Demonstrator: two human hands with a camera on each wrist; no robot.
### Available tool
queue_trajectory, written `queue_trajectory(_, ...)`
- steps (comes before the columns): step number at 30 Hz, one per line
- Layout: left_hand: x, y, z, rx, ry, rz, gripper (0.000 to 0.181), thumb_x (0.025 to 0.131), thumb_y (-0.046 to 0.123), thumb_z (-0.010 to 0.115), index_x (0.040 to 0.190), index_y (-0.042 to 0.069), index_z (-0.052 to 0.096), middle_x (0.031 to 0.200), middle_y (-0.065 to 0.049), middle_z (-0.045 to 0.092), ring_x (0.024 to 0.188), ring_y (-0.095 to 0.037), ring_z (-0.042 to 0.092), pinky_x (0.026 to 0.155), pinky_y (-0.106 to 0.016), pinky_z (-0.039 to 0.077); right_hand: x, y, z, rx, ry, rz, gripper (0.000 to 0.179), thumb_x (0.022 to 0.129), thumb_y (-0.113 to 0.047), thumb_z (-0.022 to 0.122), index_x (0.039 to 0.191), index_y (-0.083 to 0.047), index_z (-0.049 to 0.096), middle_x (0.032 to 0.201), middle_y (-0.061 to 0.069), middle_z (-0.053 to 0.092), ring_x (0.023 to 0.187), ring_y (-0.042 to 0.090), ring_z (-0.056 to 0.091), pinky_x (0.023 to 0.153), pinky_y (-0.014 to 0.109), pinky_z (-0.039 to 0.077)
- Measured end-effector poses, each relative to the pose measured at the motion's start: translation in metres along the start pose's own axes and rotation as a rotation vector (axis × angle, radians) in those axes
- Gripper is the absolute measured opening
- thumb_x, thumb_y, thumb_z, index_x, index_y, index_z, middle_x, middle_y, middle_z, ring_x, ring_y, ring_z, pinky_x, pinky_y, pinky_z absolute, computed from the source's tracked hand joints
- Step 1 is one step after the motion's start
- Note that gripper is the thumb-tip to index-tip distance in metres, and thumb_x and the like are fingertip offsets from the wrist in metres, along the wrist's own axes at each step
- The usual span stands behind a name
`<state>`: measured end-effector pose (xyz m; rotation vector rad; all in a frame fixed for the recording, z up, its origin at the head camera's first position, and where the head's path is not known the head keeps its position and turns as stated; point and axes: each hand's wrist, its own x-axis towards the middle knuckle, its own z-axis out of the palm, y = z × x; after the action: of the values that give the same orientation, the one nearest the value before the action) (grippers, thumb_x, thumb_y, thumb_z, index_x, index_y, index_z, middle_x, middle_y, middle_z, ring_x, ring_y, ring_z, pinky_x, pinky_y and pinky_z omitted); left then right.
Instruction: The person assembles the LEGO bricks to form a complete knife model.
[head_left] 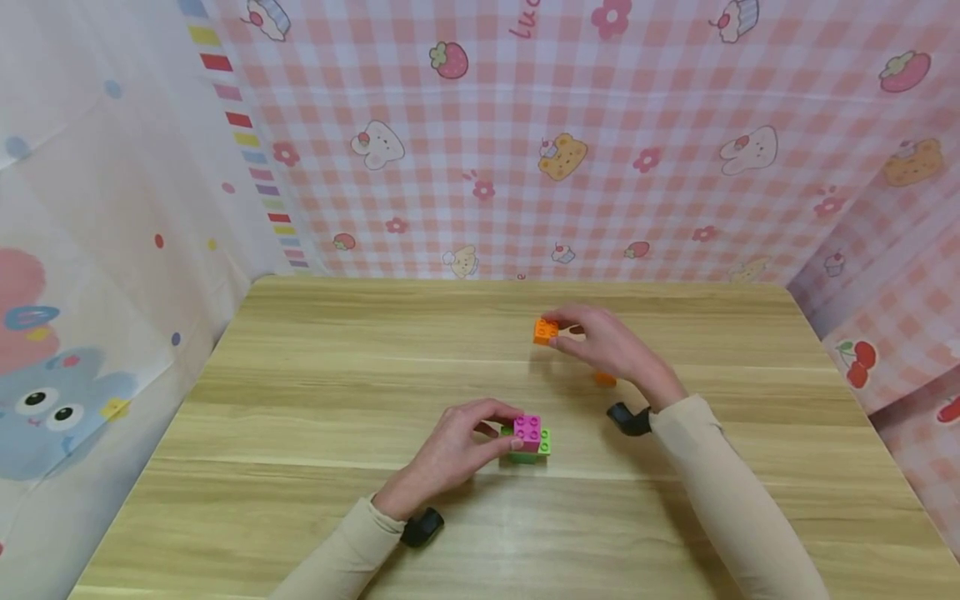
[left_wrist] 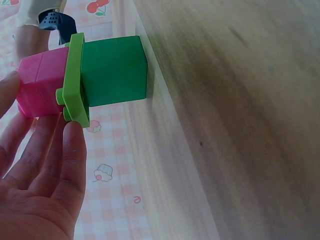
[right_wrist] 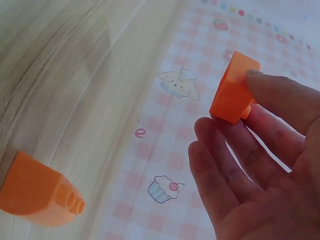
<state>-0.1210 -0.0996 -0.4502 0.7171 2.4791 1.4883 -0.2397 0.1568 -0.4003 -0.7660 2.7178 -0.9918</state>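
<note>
A small stack of toy building blocks stands on the wooden table: a dark green block (left_wrist: pixel 114 71) at the bottom, a wider light green plate (left_wrist: pixel 74 80) over it and pink block pieces (left_wrist: pixel 44 82) on top. My left hand (head_left: pixel 461 442) pinches the pink part between thumb and fingers. Further back, my right hand (head_left: pixel 603 337) holds an orange block (head_left: pixel 545 332) with studs between thumb and fingertips, raised over the table. Under the right wrist a second orange block (right_wrist: pixel 37 192), with a sloped or rounded side, sits on the table, partly hidden in the head view.
The wooden table (head_left: pixel 337 358) ends at a pink checked cloth (head_left: pixel 420 208) behind it. White printed cloth (head_left: pixel 135 208) hangs at the left. Black wrist mounts (head_left: pixel 423 527) jut out beside both wrists.
</note>
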Motion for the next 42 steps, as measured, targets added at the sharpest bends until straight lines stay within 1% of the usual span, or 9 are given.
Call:
queue_trajectory(6, 0.0, 0.0, 0.0, 0.004, 0.003, 0.0, 0.032, 0.096, 0.018, 0.076, 0.126, 0.007, 0.07, 0.122, -0.003, 0.072, 0.106, -0.018, 0.069, 0.088, -0.026, 0.058, -0.01, -0.008, -0.002, 0.008, 0.024, -0.008, 0.043, 0.103, -0.028, 0.066, 0.141, -0.008, 0.063, 0.14, 0.012, 0.064, 0.123, 0.034, 0.061, 0.106, 0.054, 0.05)
queue_trajectory(14, 0.0, 0.0, -0.001, 0.004, 0.003, 0.003, 0.032, 0.096, 0.019, 0.076, 0.125, 0.007, 0.07, 0.122, -0.003, 0.072, 0.106, -0.016, 0.069, 0.089, -0.028, 0.059, -0.024, -0.011, -0.002, 0.036, 0.066, -0.041, 0.042, 0.102, -0.025, 0.068, 0.141, -0.008, 0.063, 0.139, 0.011, 0.064, 0.121, 0.035, 0.062, 0.105, 0.054, 0.05)
queue_trajectory(18, -0.001, 0.0, -0.001, 0.019, 0.013, 0.012, 0.032, 0.096, 0.021, 0.076, 0.125, 0.008, 0.071, 0.121, -0.002, 0.073, 0.107, -0.016, 0.069, 0.092, -0.031, 0.058, -0.032, -0.013, -0.001, 0.037, 0.085, -0.062, 0.042, 0.101, -0.023, 0.07, 0.14, -0.007, 0.064, 0.137, 0.011, 0.065, 0.119, 0.033, 0.063, 0.103, 0.053, 0.052)
queue_trajectory(22, -0.001, 0.0, -0.001, 0.035, 0.021, 0.001, 0.033, 0.095, 0.025, 0.077, 0.125, 0.012, 0.071, 0.121, 0.001, 0.073, 0.11, -0.017, 0.069, 0.098, -0.034, 0.056, -0.04, -0.015, 0.002, 0.03, 0.1, -0.083, 0.042, 0.101, -0.024, 0.07, 0.139, -0.006, 0.064, 0.133, 0.012, 0.068, 0.116, 0.034, 0.065, 0.101, 0.053, 0.053)
queue_trajectory(27, -0.001, 0.0, 0.0, 0.013, 0.024, 0.005, 0.033, 0.095, 0.025, 0.077, 0.125, 0.011, 0.071, 0.12, 0.001, 0.073, 0.111, -0.017, 0.069, 0.1, -0.035, 0.055, -0.05, -0.018, 0.006, 0.045, 0.117, -0.103, 0.041, 0.1, -0.026, 0.072, 0.136, -0.009, 0.067, 0.13, 0.009, 0.069, 0.114, 0.034, 0.067, 0.099, 0.052, 0.055)
queue_trajectory(29, -0.001, -0.001, 0.001, 0.005, 0.023, 0.006, 0.033, 0.096, 0.025, 0.077, 0.125, 0.011, 0.071, 0.12, 0.002, 0.073, 0.111, -0.017, 0.069, 0.1, -0.034, 0.055, -0.053, -0.02, 0.008, 0.049, 0.123, -0.117, 0.04, 0.099, -0.025, 0.073, 0.135, -0.009, 0.067, 0.128, 0.007, 0.07, 0.113, 0.031, 0.068, 0.098, 0.051, 0.056)
queue_trajectory(35, -0.001, 0.0, 0.001, 0.009, 0.026, 0.007, 0.033, 0.095, 0.024, 0.078, 0.124, 0.012, 0.071, 0.12, 0.002, 0.073, 0.111, -0.014, 0.069, 0.1, -0.032, 0.055, -0.063, -0.027, 0.01, 0.058, 0.124, -0.14, 0.039, 0.098, -0.025, 0.074, 0.134, -0.011, 0.068, 0.127, 0.003, 0.07, 0.112, 0.027, 0.068, 0.097, 0.049, 0.057)
queue_trajectory(39, -0.001, 0.0, 0.001, 0.009, 0.028, 0.02, 0.033, 0.094, 0.023, 0.078, 0.124, 0.011, 0.071, 0.12, 0.001, 0.073, 0.111, -0.015, 0.069, 0.1, -0.033, 0.055, -0.069, -0.031, 0.012, 0.068, 0.112, -0.148, 0.04, 0.098, -0.025, 0.075, 0.135, -0.012, 0.068, 0.126, 0.001, 0.07, 0.113, 0.026, 0.067, 0.098, 0.049, 0.057)
queue_trajectory(42, -0.001, -0.001, 0.001, 0.01, 0.027, 0.011, 0.032, 0.095, 0.022, 0.078, 0.124, 0.01, 0.071, 0.12, 0.001, 0.073, 0.112, -0.016, 0.069, 0.1, -0.033, 0.055, -0.073, -0.033, 0.014, 0.071, 0.102, -0.166, 0.04, 0.098, -0.025, 0.075, 0.135, -0.012, 0.068, 0.126, -0.001, 0.07, 0.113, 0.023, 0.067, 0.098, 0.049, 0.057)
